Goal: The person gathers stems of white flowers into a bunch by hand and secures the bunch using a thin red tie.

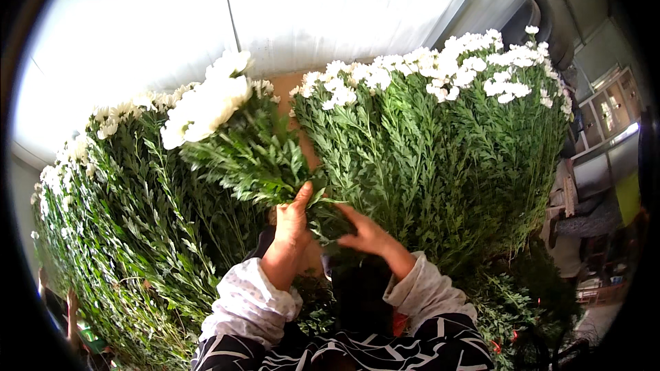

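A bunch of white chrysanthemums [210,110] with leafy green stems leans to the upper left in front of me. My left hand [292,223] is closed around its stems, the thumb pointing up along them. The flower heads are slightly blurred. Beside the lower stems and leaves is my right hand [368,233], its thumb and fingers apart. Its fingertips reach the leaves below the bunch; whether they touch a stem is hard to make out.
Tall rows of cut white chrysanthemums stand on the left [137,213] and right [440,158]. A pale wall [330,7] rises behind them. Loose greenery [509,302] lies at the lower right. Another person's arm [72,312] shows at the lower left. Shelving [605,113] stands far right.
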Motion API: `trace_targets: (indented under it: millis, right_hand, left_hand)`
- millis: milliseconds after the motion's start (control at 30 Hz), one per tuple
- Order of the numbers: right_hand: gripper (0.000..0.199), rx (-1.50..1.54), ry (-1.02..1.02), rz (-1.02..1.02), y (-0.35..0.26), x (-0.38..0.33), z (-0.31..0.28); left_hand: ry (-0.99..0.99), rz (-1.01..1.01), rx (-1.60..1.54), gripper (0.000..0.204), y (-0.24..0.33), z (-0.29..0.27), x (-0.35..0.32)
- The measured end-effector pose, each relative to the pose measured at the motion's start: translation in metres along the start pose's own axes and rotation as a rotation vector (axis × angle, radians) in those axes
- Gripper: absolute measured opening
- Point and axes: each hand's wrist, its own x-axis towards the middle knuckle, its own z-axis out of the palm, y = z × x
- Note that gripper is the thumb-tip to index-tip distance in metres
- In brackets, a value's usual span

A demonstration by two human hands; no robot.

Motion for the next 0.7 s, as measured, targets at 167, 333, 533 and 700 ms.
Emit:
trace_targets:
  millis: [167,333,533,700]
  right_hand:
    - [0.031,-0.050,0.253,0.791,0.194,-0.028,-0.017]
    - [0.055,-0.824,0.398,0.785,0.289,0.003,-0.015]
    - [0.031,-0.600,0.390,1.153,0.327,0.033,-0.024]
    - [0.018,0.206,0.425,1.046,0.292,0.007,-0.093]
  left_hand:
    - [0.087,-0.125,0.081,0.019,0.019,-0.001,0.004]
    - [0.133,-0.080,0.164,0.023,0.020,-0.013,-0.001]
    - [0.073,-0.095,0.076,0.030,0.019,-0.008,-0.002]
    - [0.087,-0.142,0.045,0.030,0.017,-0.011,-0.002]
